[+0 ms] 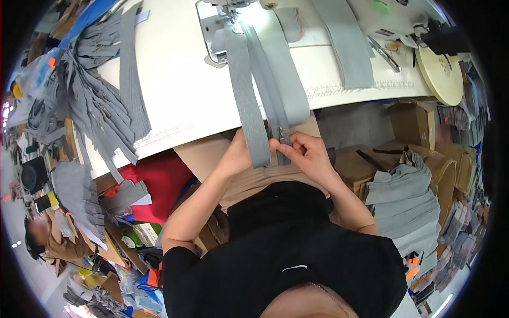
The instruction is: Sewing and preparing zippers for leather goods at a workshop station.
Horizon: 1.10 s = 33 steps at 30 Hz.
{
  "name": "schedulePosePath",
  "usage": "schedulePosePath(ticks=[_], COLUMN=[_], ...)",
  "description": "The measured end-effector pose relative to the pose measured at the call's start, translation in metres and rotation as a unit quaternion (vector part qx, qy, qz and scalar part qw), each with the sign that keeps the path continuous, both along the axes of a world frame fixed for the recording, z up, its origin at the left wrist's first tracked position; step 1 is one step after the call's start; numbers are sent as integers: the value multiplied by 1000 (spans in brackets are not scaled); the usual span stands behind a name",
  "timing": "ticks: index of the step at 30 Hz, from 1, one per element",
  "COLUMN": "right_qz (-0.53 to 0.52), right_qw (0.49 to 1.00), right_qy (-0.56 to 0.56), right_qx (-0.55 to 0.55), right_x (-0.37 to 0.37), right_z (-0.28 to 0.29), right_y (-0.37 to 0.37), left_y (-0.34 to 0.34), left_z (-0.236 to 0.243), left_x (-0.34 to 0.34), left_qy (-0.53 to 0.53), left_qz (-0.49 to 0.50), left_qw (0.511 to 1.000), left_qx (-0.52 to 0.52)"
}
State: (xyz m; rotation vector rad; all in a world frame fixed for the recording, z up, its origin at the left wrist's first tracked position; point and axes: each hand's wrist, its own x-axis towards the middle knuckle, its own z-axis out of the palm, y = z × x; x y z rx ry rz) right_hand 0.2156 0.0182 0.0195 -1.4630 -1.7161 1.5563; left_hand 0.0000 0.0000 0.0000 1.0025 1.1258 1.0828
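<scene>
A long grey zipper [269, 87] hangs over the table's near edge between a ribbed grey fabric strip [246, 100] and a smoother light grey strip [290, 74]. All three run up to the sewing machine [233, 11], under its lit needle area. With thumb and fingers pinched, my right hand [312, 156] grips the zipper near its metal slider [283, 134]. My left hand [238, 155] is closed at the zipper's other side. The ribbed strip covers most of its fingers; a fingertip shows against the zipper.
Grey strips [95, 90] are heaped on the white table [180, 69] at left. Tweezers [384, 54] lie beside a light grey piece [347, 47] and a round cream disc [439, 74] at right. Stacked fabric [405, 199] rests below, near cardboard boxes [413, 124]. A co-worker [50, 238] is far left.
</scene>
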Motion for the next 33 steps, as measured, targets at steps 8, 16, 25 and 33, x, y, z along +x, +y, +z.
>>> schedulePosePath(ticks=[8,16,25,33], right_qz=[48,60,137,110], right_qw=[988,973,868,829], right_qy=[-13,-23,-61,-18], right_qx=[145,223,474,549], right_x=[15,27,37,37], right_z=[-8,-3,-5,-14], right_y=[-23,-39,-63,-58], left_y=[-20,-33,-38,-38], left_z=[6,16,27,39], left_x=[11,25,31,34], left_qy=[26,-30,34,21], left_qz=[-46,-12,14,-8], left_qw=[994,985,985,981], left_qx=[-93,-170,-169,-195])
